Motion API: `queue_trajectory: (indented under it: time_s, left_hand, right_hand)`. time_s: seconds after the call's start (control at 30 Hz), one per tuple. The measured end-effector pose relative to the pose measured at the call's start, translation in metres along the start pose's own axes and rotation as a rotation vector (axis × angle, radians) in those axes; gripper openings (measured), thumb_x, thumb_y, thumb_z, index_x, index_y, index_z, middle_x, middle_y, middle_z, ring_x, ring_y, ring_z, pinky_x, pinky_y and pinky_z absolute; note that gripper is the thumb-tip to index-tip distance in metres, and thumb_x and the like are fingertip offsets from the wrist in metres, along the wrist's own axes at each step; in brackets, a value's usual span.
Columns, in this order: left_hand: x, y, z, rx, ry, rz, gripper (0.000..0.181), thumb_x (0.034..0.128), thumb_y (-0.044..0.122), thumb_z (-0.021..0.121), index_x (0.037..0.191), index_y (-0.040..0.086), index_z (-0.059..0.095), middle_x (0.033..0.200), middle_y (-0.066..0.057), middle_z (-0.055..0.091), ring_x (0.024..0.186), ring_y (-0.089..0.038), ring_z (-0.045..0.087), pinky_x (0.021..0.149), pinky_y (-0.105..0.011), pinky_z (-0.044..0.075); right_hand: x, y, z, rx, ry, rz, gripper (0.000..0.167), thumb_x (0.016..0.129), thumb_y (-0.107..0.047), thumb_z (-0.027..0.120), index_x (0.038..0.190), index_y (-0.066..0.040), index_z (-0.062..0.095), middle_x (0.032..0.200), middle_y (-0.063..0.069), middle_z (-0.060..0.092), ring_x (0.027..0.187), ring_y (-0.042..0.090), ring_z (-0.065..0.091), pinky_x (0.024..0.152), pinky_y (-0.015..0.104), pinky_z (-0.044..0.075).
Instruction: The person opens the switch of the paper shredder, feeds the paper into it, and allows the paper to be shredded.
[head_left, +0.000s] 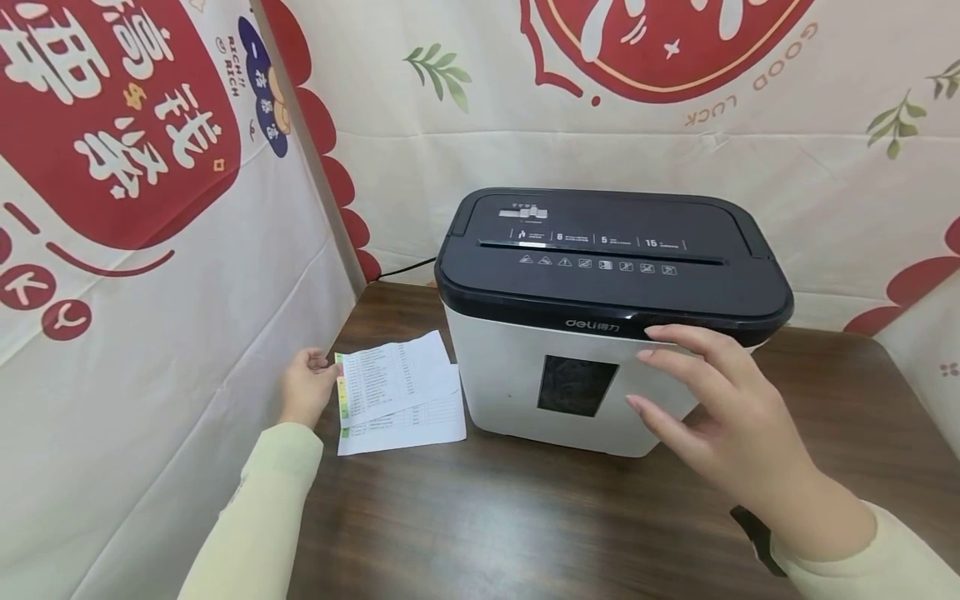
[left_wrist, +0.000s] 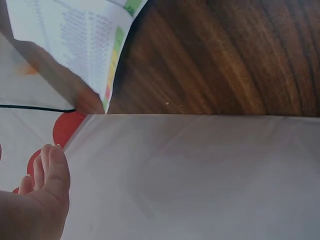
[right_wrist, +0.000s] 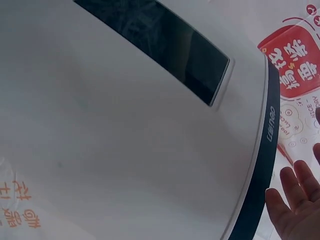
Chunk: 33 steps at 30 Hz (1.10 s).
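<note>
A paper shredder (head_left: 517, 367) with a black lid and white bin stands on the table. Left of it lie two overlapping printed sheets of paper, an upper sheet (head_left: 397, 375) and a lower sheet (head_left: 420, 429), with coloured strips along their left edges. My left hand (head_left: 306, 387) is beside the upper sheet's left edge. In the left wrist view, a gap shows between that hand (left_wrist: 47, 195) and the paper (left_wrist: 75, 45). My right hand (head_left: 723, 408) hovers before the shredder's right front, fingers spread and lightly bent, holding nothing. The right wrist view shows its fingers near the black rim (right_wrist: 267, 145).
The brown wooden table (head_left: 480, 525) meets a printed cloth wall (head_left: 247, 275) at left and another behind the shredder. A thin black cord (head_left: 408, 268) runs from behind the machine. The lid has a narrow feed slot (head_left: 600, 252); a dark window (head_left: 577, 386) marks the bin's front.
</note>
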<state>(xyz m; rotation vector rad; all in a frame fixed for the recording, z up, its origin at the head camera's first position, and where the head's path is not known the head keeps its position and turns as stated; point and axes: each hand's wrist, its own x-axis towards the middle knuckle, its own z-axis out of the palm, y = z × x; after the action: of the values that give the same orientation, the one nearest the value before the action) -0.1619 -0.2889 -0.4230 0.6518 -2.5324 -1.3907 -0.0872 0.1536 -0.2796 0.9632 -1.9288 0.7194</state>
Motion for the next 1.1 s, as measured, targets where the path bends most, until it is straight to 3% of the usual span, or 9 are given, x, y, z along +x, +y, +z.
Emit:
queue_trajectory:
  time_s: [0.17, 0.27, 0.4, 0.47, 0.53, 0.77, 0.87, 1.1]
  left_hand:
    - [0.003, -0.008, 0.003, 0.013, -0.009, -0.033, 0.049, 0.0934, 0.007, 0.058, 0.136, -0.011, 0.039, 0.125, -0.030, 0.050, 0.120, -0.043, 0.052, 0.096, -0.049, 0.046]
    - [0.006, -0.014, 0.004, 0.026, -0.009, -0.047, 0.050, 0.0931, 0.008, 0.058, 0.136, -0.010, 0.039, 0.125, -0.030, 0.051, 0.119, -0.043, 0.051, 0.097, -0.049, 0.045]
    - [0.010, -0.021, 0.007, 0.041, -0.008, -0.054, 0.051, 0.0915, 0.007, 0.059, 0.135, -0.011, 0.040, 0.125, -0.031, 0.051, 0.117, -0.043, 0.052, 0.096, -0.050, 0.045]
    - [0.011, -0.024, 0.008, 0.051, -0.010, -0.058, 0.051, 0.0909, 0.007, 0.060, 0.135, -0.011, 0.040, 0.125, -0.032, 0.051, 0.117, -0.043, 0.053, 0.096, -0.050, 0.044]
    - [0.011, -0.027, 0.010, 0.068, -0.008, -0.064, 0.051, 0.0906, 0.007, 0.061, 0.134, -0.011, 0.041, 0.125, -0.032, 0.051, 0.116, -0.043, 0.053, 0.095, -0.051, 0.045]
    - [0.013, -0.033, 0.014, 0.142, -0.003, -0.102, 0.048, 0.0904, 0.009, 0.062, 0.131, -0.011, 0.045, 0.123, -0.030, 0.053, 0.114, -0.044, 0.052, 0.093, -0.051, 0.046]
    - [0.014, -0.037, 0.016, 0.162, -0.006, -0.126, 0.047, 0.0905, 0.008, 0.062, 0.130, -0.012, 0.046, 0.122, -0.031, 0.053, 0.114, -0.044, 0.053, 0.093, -0.051, 0.046]
    - [0.017, -0.043, 0.021, 0.163, -0.006, -0.205, 0.048, 0.0911, 0.008, 0.063, 0.132, -0.011, 0.046, 0.125, -0.031, 0.053, 0.117, -0.044, 0.053, 0.095, -0.050, 0.047]
  right_hand:
    - [-0.001, -0.003, 0.006, 0.016, -0.017, -0.013, 0.049, 0.097, -0.045, 0.053, 0.094, 0.002, 0.067, 0.105, 0.021, 0.062, 0.101, 0.025, 0.056, 0.056, 0.016, 0.030]
    - [-0.003, -0.004, 0.009, 0.027, -0.024, -0.014, 0.049, 0.097, -0.045, 0.053, 0.095, 0.002, 0.067, 0.106, 0.023, 0.062, 0.100, 0.026, 0.056, 0.072, 0.013, 0.038]
    - [-0.007, -0.005, 0.014, 0.054, -0.029, -0.018, 0.049, 0.097, -0.044, 0.053, 0.095, 0.003, 0.066, 0.106, 0.024, 0.062, 0.101, 0.026, 0.055, 0.095, 0.011, 0.036]
    - [-0.009, -0.006, 0.017, 0.063, -0.030, -0.023, 0.048, 0.097, -0.043, 0.054, 0.095, 0.003, 0.066, 0.105, 0.023, 0.061, 0.102, 0.025, 0.055, 0.099, 0.013, 0.037]
    - [-0.011, -0.006, 0.020, 0.067, -0.031, -0.029, 0.047, 0.097, -0.042, 0.053, 0.095, 0.003, 0.066, 0.105, 0.023, 0.061, 0.102, 0.026, 0.055, 0.101, 0.015, 0.037]
    - [-0.022, -0.009, 0.027, 0.038, -0.090, -0.014, 0.046, 0.098, -0.044, 0.050, 0.096, -0.001, 0.068, 0.107, 0.018, 0.064, 0.096, 0.028, 0.057, 0.077, 0.014, 0.038]
    - [-0.026, -0.010, 0.030, 0.042, -0.111, -0.006, 0.046, 0.098, -0.044, 0.050, 0.097, -0.002, 0.068, 0.108, 0.016, 0.064, 0.096, 0.026, 0.057, 0.074, 0.017, 0.040]
    - [-0.035, -0.011, 0.038, 0.079, -0.144, 0.012, 0.045, 0.098, -0.044, 0.051, 0.098, -0.002, 0.068, 0.108, 0.015, 0.064, 0.098, 0.027, 0.057, 0.097, 0.013, 0.035]
